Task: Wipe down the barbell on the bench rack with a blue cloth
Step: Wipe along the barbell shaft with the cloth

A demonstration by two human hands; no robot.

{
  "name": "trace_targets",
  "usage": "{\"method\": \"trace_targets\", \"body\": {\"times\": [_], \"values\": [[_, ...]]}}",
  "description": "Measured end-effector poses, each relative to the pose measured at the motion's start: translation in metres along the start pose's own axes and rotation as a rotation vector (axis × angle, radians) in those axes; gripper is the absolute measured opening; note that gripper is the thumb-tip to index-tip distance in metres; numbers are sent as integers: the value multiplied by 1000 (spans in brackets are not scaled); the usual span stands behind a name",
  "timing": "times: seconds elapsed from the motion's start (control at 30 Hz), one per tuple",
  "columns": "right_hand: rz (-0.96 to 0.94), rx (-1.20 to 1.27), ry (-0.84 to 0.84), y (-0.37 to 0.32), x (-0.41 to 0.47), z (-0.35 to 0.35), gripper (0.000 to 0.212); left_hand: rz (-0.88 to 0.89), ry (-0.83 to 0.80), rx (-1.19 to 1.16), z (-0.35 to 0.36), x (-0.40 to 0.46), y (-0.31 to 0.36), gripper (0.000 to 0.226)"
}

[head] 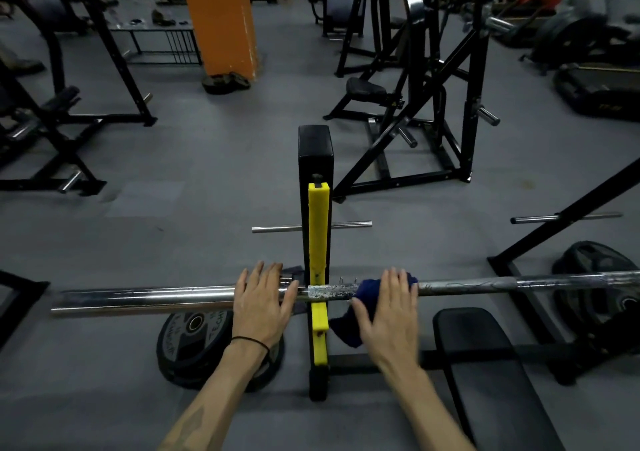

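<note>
A steel barbell (145, 298) lies across the view on the bench rack's black upright with its yellow guard (318, 239). My left hand (263, 303) rests flat on the bar's sleeve just left of the upright, fingers straight. Just right of the upright, my right hand (389, 312) presses a dark blue cloth (369, 286) onto the bar, fingers extended over it. Part of the cloth hangs below the bar beside my thumb. The bar runs on to the right (519, 282) toward the frame edge.
The black bench pad (485, 357) lies below right of the bar. A weight plate (194, 343) leans on the grey floor under my left wrist, another plate (595, 270) at right. Black machine frames (433, 104) and an orange pillar (221, 18) stand farther back.
</note>
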State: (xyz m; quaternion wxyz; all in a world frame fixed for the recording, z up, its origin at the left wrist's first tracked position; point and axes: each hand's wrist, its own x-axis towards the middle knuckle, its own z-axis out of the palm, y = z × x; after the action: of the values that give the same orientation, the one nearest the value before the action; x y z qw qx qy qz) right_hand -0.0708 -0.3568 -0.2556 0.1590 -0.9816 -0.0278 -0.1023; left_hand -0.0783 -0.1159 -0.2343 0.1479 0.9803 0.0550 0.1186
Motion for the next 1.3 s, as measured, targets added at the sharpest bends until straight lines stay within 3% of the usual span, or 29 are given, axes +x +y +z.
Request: {"method": "trace_targets", "body": {"times": [0.07,0.13,0.23,0.37,0.47,0.57,0.67,0.77,0.87,0.97,1.07,1.13,1.2,1.27,1.3], "values": [[-20,43,-52,-45,-5,10,93,-10,0,6,1,0,0,84],[-191,63,-113,-73,-14,17,91,-2,1,16,2,0,-2,84],[-289,91,-184,-49,-12,8,86,15,-10,13,2,1,-3,86],[-139,74,-11,13,-7,3,79,15,-25,2,0,1,-2,87],[32,148,-33,-21,-5,9,88,-5,-12,8,1,1,-2,78],[-205,132,-147,-60,-16,15,90,1,0,31,1,0,-4,78],[-410,44,-132,-19,-10,10,80,29,-13,18,1,0,-6,83],[-214,62,-3,31,-4,2,75,23,2,5,0,0,-4,83],[13,119,2,2,-1,7,81,4,30,2,2,1,-2,78],[-155,95,-84,-39,-4,14,80,11,26,11,3,0,-3,77],[-355,7,-106,-12,-1,4,71,27,19,-5,2,-1,-5,80],[-289,-17,-27,20,2,-1,69,29,6,-12,1,0,-4,82],[-98,44,21,24,-2,-2,73,22,6,0,2,0,-3,82],[30,126,20,-11,-4,9,80,17,10,7,3,0,-2,81],[7,144,-5,-33,-7,12,82,17,10,10,3,-1,-3,80]]}}
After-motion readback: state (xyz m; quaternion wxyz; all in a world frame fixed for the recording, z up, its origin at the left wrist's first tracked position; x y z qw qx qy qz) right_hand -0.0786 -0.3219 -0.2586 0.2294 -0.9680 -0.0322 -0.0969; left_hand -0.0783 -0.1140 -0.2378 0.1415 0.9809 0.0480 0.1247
